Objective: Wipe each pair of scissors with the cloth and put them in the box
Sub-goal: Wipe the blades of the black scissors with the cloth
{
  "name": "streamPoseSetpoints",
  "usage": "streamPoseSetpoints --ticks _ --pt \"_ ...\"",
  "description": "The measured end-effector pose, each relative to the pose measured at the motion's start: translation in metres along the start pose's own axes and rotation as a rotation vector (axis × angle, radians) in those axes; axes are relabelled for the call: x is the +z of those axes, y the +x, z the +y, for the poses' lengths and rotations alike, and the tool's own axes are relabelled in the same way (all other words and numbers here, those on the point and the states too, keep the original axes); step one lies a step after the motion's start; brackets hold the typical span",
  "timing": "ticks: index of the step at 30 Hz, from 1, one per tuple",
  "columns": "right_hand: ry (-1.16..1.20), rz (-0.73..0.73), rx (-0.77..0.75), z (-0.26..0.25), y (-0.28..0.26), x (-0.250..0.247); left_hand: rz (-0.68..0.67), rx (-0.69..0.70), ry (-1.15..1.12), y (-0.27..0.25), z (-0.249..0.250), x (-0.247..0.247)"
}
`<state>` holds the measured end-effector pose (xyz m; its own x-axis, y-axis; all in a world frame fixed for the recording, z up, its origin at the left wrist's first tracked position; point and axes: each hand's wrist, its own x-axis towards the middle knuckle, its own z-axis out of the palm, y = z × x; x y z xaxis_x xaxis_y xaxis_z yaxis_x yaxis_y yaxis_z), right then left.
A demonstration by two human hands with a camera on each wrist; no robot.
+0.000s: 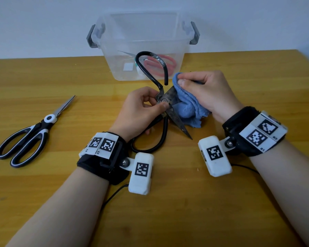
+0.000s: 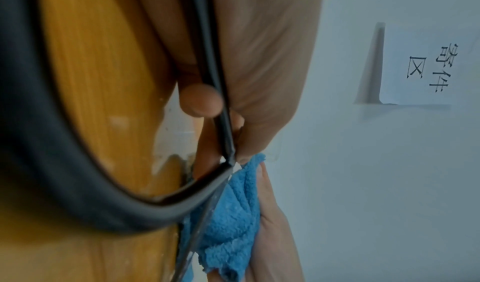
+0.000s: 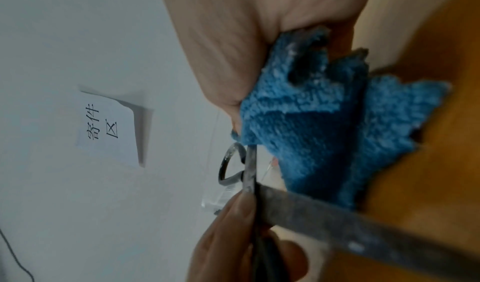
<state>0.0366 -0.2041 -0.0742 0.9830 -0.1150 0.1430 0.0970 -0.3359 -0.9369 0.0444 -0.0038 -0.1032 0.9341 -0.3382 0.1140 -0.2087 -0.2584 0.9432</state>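
Wooden worktop [image 1: 43, 202], pale wall behind with a paper note [image 3: 109, 128] taped on it. Clear box [image 1: 144, 43] sits at the far edge, centre, lid off; red-handled scissors [image 1: 161, 66] already lie inside, so at least one pair looks done.

Left hand [image 1: 137, 111] pinches the black iron scissors [image 1: 165, 100] right at the pivot, thumb on the rivet side, other fingers curled behind. Blades are spread, one handle loop up toward the box, the other down by the left wrist. Holding at the pivot probably keeps the blades from swinging while they get rubbed.

Right hand [image 1: 209, 91] has a closed grip on the blue cloth [image 1: 187, 106], bunched and pressed against the upper blade just beside the pivot; the lower blade tip points at the near edge, clear of the cloth. Right wrist view shows that blade dull and spotted (rust or grime, can't tell which).

Black-and-white scissors [image 1: 30, 134] lie closed near the left edge, well apart from both hands, apparently waiting their turn.

Judgement: mid-wipe on the second pair, one more after it.
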Motion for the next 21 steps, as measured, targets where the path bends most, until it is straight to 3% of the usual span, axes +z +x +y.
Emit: streamPoseSetpoints --ticks 2,4,16,21 --pt "-0.02 -0.17 0.045 -0.002 -0.003 0.006 -0.001 0.004 0.002 0.0 0.0 -0.001" --pt "-0.04 -0.248 0.031 -0.002 -0.004 0.01 -0.006 0.008 0.003 0.0 0.0 -0.001" --pt "0.134 0.084 -0.023 0.011 0.006 -0.003 -0.011 0.014 -0.03 -0.001 0.0 -0.001" --pt "0.192 0.359 0.021 0.029 0.016 -0.018 -0.006 0.02 -0.047 -0.003 0.004 0.0"
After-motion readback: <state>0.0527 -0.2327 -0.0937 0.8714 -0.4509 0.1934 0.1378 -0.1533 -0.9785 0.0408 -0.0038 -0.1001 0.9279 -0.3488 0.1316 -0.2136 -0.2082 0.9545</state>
